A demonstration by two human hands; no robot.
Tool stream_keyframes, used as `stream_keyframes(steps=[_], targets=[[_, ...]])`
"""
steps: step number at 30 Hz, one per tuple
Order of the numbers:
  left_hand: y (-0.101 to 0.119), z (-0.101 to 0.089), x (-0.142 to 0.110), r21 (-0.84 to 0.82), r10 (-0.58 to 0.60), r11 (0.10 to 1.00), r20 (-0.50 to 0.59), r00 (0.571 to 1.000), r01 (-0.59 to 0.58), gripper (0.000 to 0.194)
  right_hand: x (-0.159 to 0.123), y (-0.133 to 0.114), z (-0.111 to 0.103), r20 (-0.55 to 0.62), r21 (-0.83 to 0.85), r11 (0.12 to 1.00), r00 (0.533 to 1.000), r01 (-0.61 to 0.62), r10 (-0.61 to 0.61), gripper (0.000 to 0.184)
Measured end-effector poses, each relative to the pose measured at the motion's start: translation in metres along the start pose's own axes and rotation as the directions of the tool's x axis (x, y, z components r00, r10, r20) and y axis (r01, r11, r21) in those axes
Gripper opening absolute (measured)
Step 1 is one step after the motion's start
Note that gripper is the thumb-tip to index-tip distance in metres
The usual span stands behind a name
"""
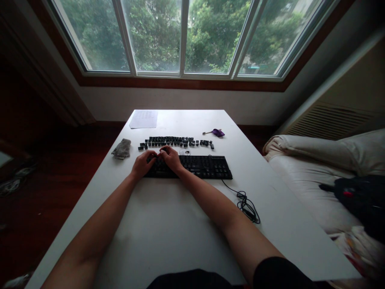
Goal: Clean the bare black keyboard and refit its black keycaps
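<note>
Apparently for order, keys [164,139] lay rowed on the far side of our keyboard [204,166]; left hand [142,163] and right hand [171,159] sat together at its left end, grips too hidden to tell.

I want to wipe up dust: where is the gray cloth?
In the head view, the gray cloth lies near the left edge of the white table, left of the loose black keycaps and the left hand.

Daylight from the window [183,40] brightens the table [186,121], while dim outer edges look stretched and soft.
</note>
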State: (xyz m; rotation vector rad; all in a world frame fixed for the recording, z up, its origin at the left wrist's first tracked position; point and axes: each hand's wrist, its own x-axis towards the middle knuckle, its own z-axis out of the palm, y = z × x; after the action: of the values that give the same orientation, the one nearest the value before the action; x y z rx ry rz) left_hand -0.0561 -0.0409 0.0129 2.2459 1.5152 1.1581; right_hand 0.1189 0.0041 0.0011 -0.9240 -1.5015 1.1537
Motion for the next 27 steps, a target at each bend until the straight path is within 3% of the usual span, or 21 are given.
stream_keyframes(steps=[10, 27], targets=[[0.008, -0.005, 0.001, 0.055, 0.039, 0.998, -0.069, 0.997, -0.035, 0.018, 0.003, 0.0, 0.002, 0.066, 0.028, 0.999, 0.997, -0.042, 0.041, 0.018], [0.01, -0.003, 0.0, 0.074, 0.025, 0.997, -0.086, 0.996, -0.019, 0.017, 0.003, 0.002, 0.002, 0.1, 0.135, 0.99, 0.995, -0.043, 0.029, 0.022]])
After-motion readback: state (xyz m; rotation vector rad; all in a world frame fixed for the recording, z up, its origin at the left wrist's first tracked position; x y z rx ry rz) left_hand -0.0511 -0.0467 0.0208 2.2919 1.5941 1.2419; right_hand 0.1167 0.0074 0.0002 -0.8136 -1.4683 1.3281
